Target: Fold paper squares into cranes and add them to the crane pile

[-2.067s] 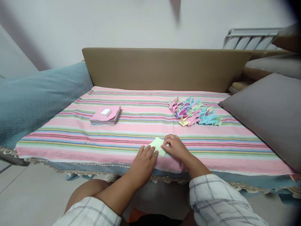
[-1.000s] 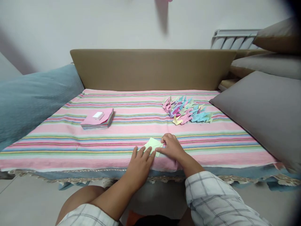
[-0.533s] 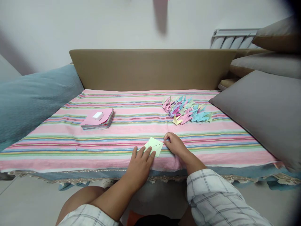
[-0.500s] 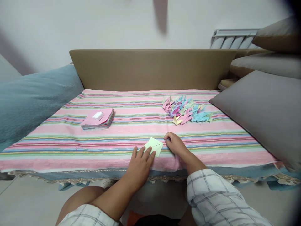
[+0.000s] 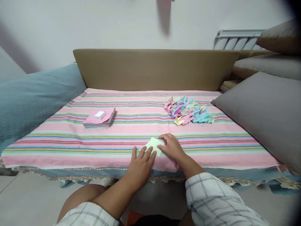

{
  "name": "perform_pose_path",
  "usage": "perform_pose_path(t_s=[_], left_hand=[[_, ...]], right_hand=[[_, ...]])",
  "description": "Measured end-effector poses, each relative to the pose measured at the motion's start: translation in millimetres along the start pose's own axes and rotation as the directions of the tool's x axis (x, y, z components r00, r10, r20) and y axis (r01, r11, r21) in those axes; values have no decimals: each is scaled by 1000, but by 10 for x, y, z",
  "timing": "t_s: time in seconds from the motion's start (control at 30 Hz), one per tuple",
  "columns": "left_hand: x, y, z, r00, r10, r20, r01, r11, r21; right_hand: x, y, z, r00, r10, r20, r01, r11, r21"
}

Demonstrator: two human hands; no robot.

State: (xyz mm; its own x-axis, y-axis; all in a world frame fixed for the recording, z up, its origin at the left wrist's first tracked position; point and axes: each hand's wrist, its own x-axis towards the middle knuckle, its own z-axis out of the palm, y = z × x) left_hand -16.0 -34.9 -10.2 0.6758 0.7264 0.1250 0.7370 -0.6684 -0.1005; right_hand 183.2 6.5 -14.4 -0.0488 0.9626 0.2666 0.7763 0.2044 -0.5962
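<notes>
A small pale green sheet of folded origami paper (image 5: 154, 142) lies on the striped cloth near the front edge. My left hand (image 5: 141, 161) rests flat on its lower left part, fingers spread, covering that part. My right hand (image 5: 172, 147) is at the paper's right corner. Its thumb touches the top of the sheet, and its index finger reaches past the upper right edge, with a gap between the two. Beyond my right hand lies a cluster of folded paper cranes (image 5: 188, 111) in pink, blue, yellow, purple and green.
A stack of coloured paper (image 5: 110, 117) with a small white block (image 5: 100, 115) on top sits at the left. Grey cushions (image 5: 261, 106) stand at the right, a blue-covered armrest (image 5: 42, 97) at the left. The brown backrest (image 5: 152, 69) closes off the back.
My right hand drew back off the paper's right corner, then came back to it with the thumb on the sheet. My left hand stayed on the paper. The view shifted slightly.
</notes>
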Motion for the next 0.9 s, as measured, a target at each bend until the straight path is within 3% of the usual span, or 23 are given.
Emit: perform_pose_path(t_s=[0.13, 0.2, 0.67, 0.9], left_hand=[[-6, -5, -8, 1000, 2, 23, -2, 1000, -19], [-10, -9, -13, 1000, 2, 30, -1, 1000, -26], [-14, 10, -2, 1000, -16, 16, 16, 999, -29], [-15, 19, 0, 1000, -14, 7, 15, 1000, -19]], right_hand=[[-42, -81, 3, 984, -174, 34, 176, 980, -94], [-45, -79, -4, 980, -182, 78, 188, 979, -83], [45, 11, -17, 990, 140, 31, -142, 988, 65], [60, -87, -11, 965, 229, 127, -241, 966, 89]])
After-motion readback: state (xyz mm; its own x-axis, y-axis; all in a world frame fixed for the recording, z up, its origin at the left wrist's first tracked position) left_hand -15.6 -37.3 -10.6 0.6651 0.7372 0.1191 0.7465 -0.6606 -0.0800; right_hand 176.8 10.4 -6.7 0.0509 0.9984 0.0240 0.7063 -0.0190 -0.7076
